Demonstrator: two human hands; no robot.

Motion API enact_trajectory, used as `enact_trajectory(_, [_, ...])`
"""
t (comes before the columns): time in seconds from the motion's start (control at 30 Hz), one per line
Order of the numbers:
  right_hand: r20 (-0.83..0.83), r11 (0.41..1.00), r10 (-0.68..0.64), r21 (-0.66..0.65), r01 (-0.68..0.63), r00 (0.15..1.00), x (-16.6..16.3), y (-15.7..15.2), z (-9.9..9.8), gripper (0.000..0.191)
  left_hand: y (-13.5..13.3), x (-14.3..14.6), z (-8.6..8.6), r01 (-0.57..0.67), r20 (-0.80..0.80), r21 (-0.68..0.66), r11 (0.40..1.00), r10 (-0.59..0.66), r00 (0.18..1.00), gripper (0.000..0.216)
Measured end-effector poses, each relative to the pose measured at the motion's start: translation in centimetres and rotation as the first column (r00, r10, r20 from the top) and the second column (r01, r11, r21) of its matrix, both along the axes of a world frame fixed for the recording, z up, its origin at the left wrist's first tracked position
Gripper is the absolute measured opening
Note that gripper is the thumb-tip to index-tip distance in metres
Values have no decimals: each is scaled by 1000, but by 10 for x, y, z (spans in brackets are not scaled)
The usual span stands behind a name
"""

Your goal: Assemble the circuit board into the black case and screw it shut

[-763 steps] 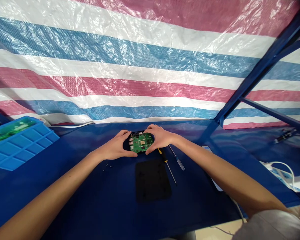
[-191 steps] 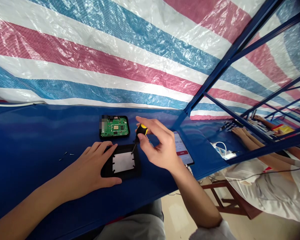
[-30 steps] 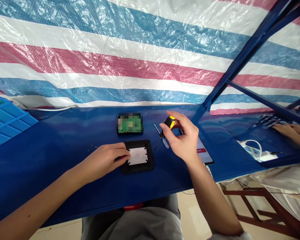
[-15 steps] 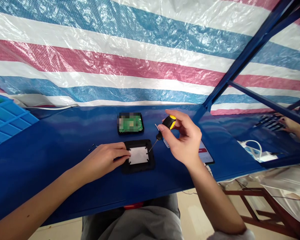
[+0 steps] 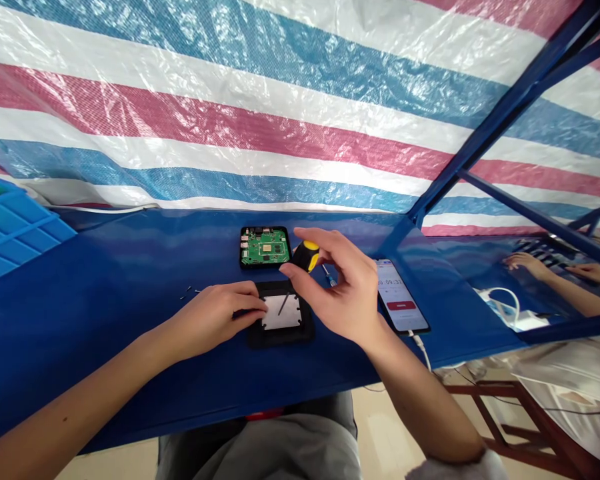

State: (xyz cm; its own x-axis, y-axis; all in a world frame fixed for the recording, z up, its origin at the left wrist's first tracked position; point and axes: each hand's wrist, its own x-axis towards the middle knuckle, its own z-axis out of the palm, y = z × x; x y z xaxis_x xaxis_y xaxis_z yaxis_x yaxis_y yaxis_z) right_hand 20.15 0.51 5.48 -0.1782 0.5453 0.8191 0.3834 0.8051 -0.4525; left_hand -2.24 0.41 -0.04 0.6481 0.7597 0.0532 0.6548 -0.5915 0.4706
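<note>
My right hand (image 5: 343, 287) grips a screwdriver (image 5: 307, 256) by its black and yellow handle. The shaft slants down and left over a pale metal plate (image 5: 283, 320); whether the tip touches is too fine to tell. This plate lies inside a black plastic case half (image 5: 306, 333). My left hand (image 5: 230, 310) has its thumb and fingers closed at the plate's left edge. Just behind, a green circuit board (image 5: 267, 248) sits in another black case half. Several tiny screws (image 5: 186, 291) lie left of my left hand.
A charging phone (image 5: 403, 293) lies right of my right hand, near a small blue tool (image 5: 329, 275). At the left stands a blue plastic bin (image 5: 20, 233). Blue metal bars (image 5: 460, 163) rise at the right, beyond which a co-worker's hands (image 5: 527, 263) rest over the table.
The screwdriver has swung left with my right hand, from the plate's right edge to over its upper middle. My left hand stays at the plate's left edge.
</note>
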Motion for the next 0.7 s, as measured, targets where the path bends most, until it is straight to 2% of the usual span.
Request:
enact_trajectory(0.3, [-18, 999, 33, 27, -33, 999, -4, 3, -5, 29, -2, -5, -1, -8, 25, 23, 1000, 7, 1000, 28])
enact_trajectory(0.43, [-26, 998, 56, 29, -56, 998, -6, 2, -4, 30, -6, -8, 5, -82, -12, 47, 996, 82, 997, 36])
enact_trajectory(0.5, [-15, 997, 67, 27, -66, 998, -8, 1, -3, 30, -9, -9, 7, -119, -74, 73, 990, 124, 989, 49])
enact_trajectory(0.6, [19, 996, 84, 32, -85, 996, -11, 1, -2, 31, -13, -8, 5, -131, -161, 116, 985, 149, 976, 81])
enact_trajectory(0.7, [37, 994, 94, 48, -96, 995, -15, 1, -2, 29, -14, -7, -3, -132, -191, 149, 980, 160, 969, 92])
